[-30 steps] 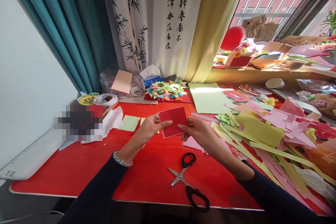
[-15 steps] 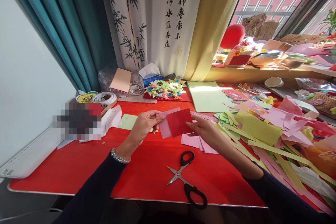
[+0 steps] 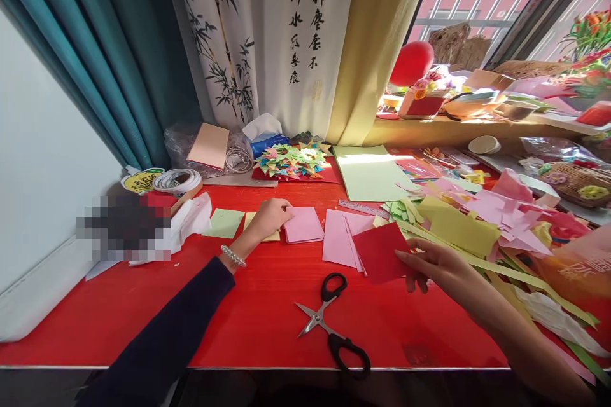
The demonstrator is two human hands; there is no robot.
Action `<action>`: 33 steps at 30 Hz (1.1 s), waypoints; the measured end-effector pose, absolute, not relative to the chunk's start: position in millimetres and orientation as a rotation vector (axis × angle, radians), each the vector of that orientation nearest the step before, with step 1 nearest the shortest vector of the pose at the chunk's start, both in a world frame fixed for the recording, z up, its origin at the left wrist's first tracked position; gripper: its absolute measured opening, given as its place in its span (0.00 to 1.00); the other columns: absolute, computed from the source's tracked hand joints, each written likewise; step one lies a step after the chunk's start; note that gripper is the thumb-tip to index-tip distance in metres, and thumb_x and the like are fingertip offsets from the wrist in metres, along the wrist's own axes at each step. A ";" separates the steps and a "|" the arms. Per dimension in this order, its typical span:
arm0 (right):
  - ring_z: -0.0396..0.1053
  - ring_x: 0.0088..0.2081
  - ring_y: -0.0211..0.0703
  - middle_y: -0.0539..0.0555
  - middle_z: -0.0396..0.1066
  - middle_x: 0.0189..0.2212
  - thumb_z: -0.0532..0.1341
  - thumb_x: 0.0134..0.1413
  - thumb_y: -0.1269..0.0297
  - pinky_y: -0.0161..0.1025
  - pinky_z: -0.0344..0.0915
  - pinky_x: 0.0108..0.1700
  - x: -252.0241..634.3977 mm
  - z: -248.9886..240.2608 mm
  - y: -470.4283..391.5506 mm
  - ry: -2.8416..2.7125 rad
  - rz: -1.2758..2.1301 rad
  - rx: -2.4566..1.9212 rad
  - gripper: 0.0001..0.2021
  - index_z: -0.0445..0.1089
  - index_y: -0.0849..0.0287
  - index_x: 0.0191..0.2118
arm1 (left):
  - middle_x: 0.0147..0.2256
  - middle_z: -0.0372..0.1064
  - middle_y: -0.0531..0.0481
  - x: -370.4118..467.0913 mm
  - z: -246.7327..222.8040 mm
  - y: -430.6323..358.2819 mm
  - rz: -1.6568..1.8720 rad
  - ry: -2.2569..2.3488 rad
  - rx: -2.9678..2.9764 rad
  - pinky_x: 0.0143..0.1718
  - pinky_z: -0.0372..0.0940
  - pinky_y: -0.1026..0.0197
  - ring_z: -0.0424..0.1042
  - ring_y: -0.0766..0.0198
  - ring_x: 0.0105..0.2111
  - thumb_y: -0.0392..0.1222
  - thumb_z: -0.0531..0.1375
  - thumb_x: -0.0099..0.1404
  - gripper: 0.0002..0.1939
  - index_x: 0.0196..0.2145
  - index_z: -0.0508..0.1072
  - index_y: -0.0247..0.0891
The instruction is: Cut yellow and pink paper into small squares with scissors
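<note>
My left hand [image 3: 267, 221] is closed at the upper left corner of a pink paper square [image 3: 304, 225], which lies on the table. Under that forearm and wrist, a yellow paper square [image 3: 273, 237] is partly covered, with a light green square [image 3: 225, 223] to its left. My right hand [image 3: 424, 262] pinches a red paper square [image 3: 382, 253] by its right edge, tilted above the table. Behind the red square lie several larger pink sheets [image 3: 338, 240], partly hidden. Scissors [image 3: 317, 318] with black handles rest with blades spread near the front edge.
Green, yellow and pink paper strips and scraps [image 3: 458, 226] heap up on the right. A ruler [image 3: 363, 208] lies behind the pink sheets. At the back are a folded-paper ring [image 3: 291, 162], a large pale green sheet [image 3: 370, 172] and a tape roll [image 3: 177, 181].
The hands have moved apart. The pink square went down onto the table at the left, while my right hand carried the red square right and toward me. The view shifted slightly.
</note>
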State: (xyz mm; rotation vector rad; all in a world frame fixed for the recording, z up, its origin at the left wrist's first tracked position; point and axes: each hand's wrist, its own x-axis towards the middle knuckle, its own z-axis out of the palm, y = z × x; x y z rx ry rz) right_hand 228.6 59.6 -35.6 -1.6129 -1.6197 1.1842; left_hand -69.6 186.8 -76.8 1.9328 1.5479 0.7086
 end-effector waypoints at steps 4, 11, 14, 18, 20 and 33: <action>0.65 0.20 0.39 0.52 0.70 0.20 0.54 0.53 0.47 0.36 0.60 0.24 231.6 -41.8 43.1 -1.663 1.231 -1.667 0.16 0.61 0.57 0.32 | 0.27 0.70 0.47 -63.9 -73.9 179.5 0.620 1.705 2.146 0.31 0.59 0.62 0.68 0.58 0.30 0.37 0.56 0.54 0.06 0.27 0.73 0.38; 0.66 0.20 0.47 0.51 0.66 0.14 0.54 0.50 0.45 0.36 0.53 0.20 216.0 -57.5 32.2 -1.993 0.589 -2.149 0.17 0.66 0.56 0.32 | 0.46 0.63 0.37 -34.9 -66.6 172.3 0.506 1.693 2.490 0.50 0.53 0.52 0.58 0.49 0.50 0.39 0.54 0.59 0.16 0.44 0.69 0.31; 0.71 0.28 0.52 0.55 0.74 0.25 0.52 0.53 0.48 0.39 0.58 0.24 220.4 -55.0 39.8 -2.053 0.220 -2.180 0.17 0.69 0.55 0.37 | 0.53 0.59 0.35 -14.1 -64.1 172.2 0.285 1.469 2.639 0.55 0.48 0.50 0.52 0.47 0.56 0.49 0.55 0.59 0.21 0.44 0.70 0.31; 0.72 0.37 0.49 0.55 0.74 0.39 0.46 0.59 0.61 0.40 0.63 0.34 233.2 -55.6 60.1 -2.137 0.264 -1.926 0.16 0.69 0.54 0.43 | 0.61 0.45 0.29 5.9 -68.2 166.9 -0.015 1.260 2.699 0.58 0.32 0.42 0.35 0.42 0.62 0.62 0.49 0.60 0.34 0.49 0.66 0.26; 0.72 0.40 0.49 0.56 0.74 0.40 0.46 0.59 0.63 0.41 0.65 0.37 238.0 -63.2 69.9 -2.101 0.306 -1.902 0.17 0.67 0.56 0.48 | 0.60 0.45 0.27 13.2 -73.0 162.2 -0.012 1.259 2.676 0.58 0.30 0.42 0.35 0.42 0.62 0.63 0.45 0.61 0.38 0.52 0.63 0.23; 0.62 0.53 0.54 0.63 0.65 0.51 0.50 0.57 0.64 0.49 0.60 0.53 226.3 -90.7 73.8 -2.170 0.225 -1.832 0.21 0.61 0.68 0.54 | 0.48 0.65 0.31 58.9 -64.8 153.9 0.520 1.247 1.906 0.50 0.54 0.46 0.60 0.42 0.51 0.38 0.54 0.57 0.16 0.44 0.65 0.28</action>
